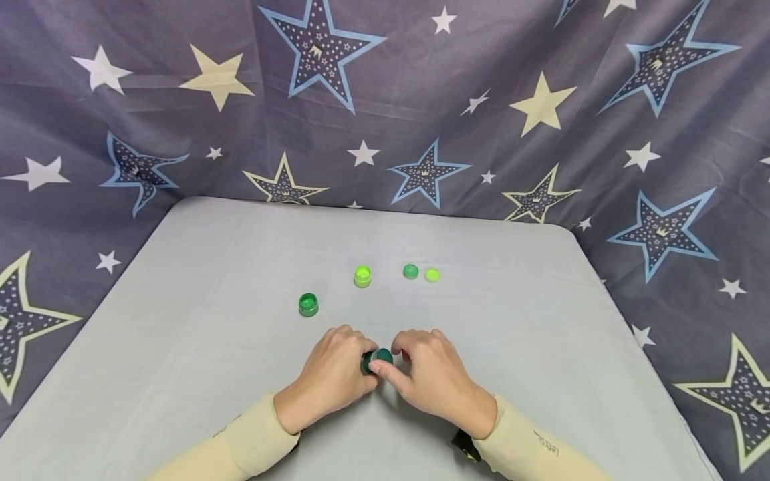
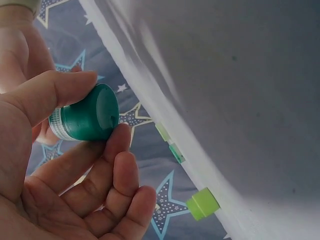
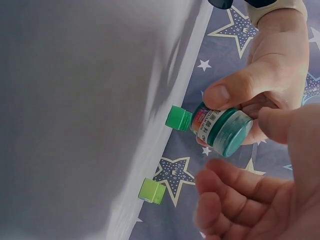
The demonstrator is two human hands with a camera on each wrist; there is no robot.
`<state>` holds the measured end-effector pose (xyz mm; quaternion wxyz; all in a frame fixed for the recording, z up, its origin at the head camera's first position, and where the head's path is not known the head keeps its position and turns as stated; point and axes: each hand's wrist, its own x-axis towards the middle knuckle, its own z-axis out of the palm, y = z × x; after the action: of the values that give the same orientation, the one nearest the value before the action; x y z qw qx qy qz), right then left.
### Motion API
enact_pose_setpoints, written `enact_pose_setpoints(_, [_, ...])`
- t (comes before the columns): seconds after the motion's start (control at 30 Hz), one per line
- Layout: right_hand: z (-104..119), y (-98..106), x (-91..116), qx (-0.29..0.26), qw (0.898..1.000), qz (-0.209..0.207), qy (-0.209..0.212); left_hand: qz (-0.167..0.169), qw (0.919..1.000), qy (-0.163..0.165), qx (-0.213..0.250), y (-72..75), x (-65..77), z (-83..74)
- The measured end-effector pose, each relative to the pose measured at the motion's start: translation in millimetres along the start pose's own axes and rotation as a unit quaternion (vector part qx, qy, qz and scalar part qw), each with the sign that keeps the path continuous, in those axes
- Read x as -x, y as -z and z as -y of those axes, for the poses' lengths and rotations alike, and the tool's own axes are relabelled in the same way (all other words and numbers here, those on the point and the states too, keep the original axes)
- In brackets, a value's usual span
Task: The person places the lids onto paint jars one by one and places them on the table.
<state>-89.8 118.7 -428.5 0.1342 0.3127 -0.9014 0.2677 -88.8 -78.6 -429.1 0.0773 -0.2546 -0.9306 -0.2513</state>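
Note:
A small dark green paint jar [image 3: 205, 122] with a ribbed, clear-edged lid [image 3: 231, 134] sits in my left hand [image 1: 338, 364], gripped between thumb and fingers. The lid is on the jar and faces my right hand [image 1: 430, 371]. That hand has its thumb [image 3: 275, 125] close beside the lid and its other fingers [image 3: 240, 180] loosely bent below it. Whether the thumb touches the lid I cannot tell. In the left wrist view the jar's base [image 2: 106, 107] points toward the camera.
Farther up the table [image 1: 210, 321] stand an open green paint jar [image 1: 309, 305] and an open light green jar [image 1: 362, 276]. A green lid [image 1: 411, 271] and a light green lid [image 1: 432, 274] lie right of them. A star-patterned curtain [image 1: 385, 120] surrounds the table.

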Motion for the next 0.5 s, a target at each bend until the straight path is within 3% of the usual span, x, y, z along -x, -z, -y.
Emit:
enact_pose_setpoints(0.3, [0.7,2.5,2.9,-0.044,0.998,0.015,0.029,-0.005,0.9999,-0.006,0.008,1.4,-0.1,1.6])
enact_pose_setpoints(0.5, [1.5,2.5,2.8,-0.051,0.998,0.031,0.025,-0.007,0.9999,-0.007,0.009,1.0,-0.4,1.6])
